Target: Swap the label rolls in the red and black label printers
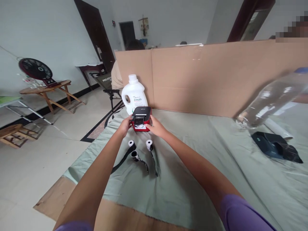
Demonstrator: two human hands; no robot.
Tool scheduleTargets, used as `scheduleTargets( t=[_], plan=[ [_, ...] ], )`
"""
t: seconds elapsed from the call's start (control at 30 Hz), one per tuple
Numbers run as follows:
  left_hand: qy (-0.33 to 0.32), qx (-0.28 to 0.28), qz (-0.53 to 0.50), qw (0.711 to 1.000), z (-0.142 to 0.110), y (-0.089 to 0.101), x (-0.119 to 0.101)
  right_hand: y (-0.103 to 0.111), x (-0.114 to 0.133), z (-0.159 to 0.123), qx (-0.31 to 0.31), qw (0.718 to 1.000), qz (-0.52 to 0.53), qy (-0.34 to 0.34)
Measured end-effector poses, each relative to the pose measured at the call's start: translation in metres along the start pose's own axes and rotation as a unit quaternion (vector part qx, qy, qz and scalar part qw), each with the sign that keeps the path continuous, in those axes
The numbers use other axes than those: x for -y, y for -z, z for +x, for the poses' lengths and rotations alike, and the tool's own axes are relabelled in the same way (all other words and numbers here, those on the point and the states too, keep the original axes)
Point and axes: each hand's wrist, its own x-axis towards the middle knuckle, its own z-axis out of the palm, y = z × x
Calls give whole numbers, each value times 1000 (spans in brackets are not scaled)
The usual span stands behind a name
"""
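Apparently for steadiness, held from both sides just in front of the white jug [136,93]: red-and-black machine [141,112], left hand [125,126] half-curled against one side, right hand [157,126] likewise opposite; farther from the jug, three rolls [149,144].

Lettering on the red-and-black device [141,111] and on the white jug [136,93] behind it is too small to read. Beyond the device, a cardboard panel [183,80] hides most of a person [116,76]; far to its right, a clear bottle [271,99] is cut off by the picture's edge.
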Motion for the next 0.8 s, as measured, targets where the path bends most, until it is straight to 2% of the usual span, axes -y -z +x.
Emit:
scheduleTargets(
  t=[0.07,0.13,0.17,0.23,0.27,0.3,0.33,0.4,0.43,0.47,0.5,0.57,0.63,0.7,0.8],
  plan=[
    [-63,-23,-19,998,-26,-7,-11,25,-10,-35,-7,1000,18,-21],
    [-149,-1,-48,988,-61,-19,-16,63,-28,-82,-16,999,18,-41],
    [-183,26,-44,982,-82,-27,-13,86,-40,-109,-33,998,5,-60],
    [-232,65,33,970,-126,-50,2,138,-67,-167,-99,987,-51,-118],
    [-236,133,116,956,-148,-64,15,166,-80,-195,-142,973,-90,-155],
    [-238,225,206,922,-170,-81,29,195,-92,-222,-189,954,-131,-192],
    [-250,315,288,869,-191,-99,45,222,-103,-246,-231,929,-174,-231],
    [-308,470,416,715,-228,-136,75,273,-122,-283,-284,875,-243,-309],
    [-336,515,452,646,-242,-153,88,295,-130,-295,-307,847,-255,-351],
    [-362,544,472,592,-252,-168,99,313,-137,-304,-320,831,-261,-374],
    [-385,562,481,551,-260,-179,107,329,-144,-309,-325,817,-262,-397],
    [-417,578,484,507,-269,-189,117,354,-154,-312,-313,806,-250,-435],
    [-436,582,482,489,-273,-187,122,371,-161,-309,-287,804,-229,-467],
    [-445,580,480,486,-276,-178,123,380,-164,-303,-250,806,-225,-487],
    [-453,575,476,488,-279,-168,123,377,-157,-294,-194,804,-255,-501]
  ],
)
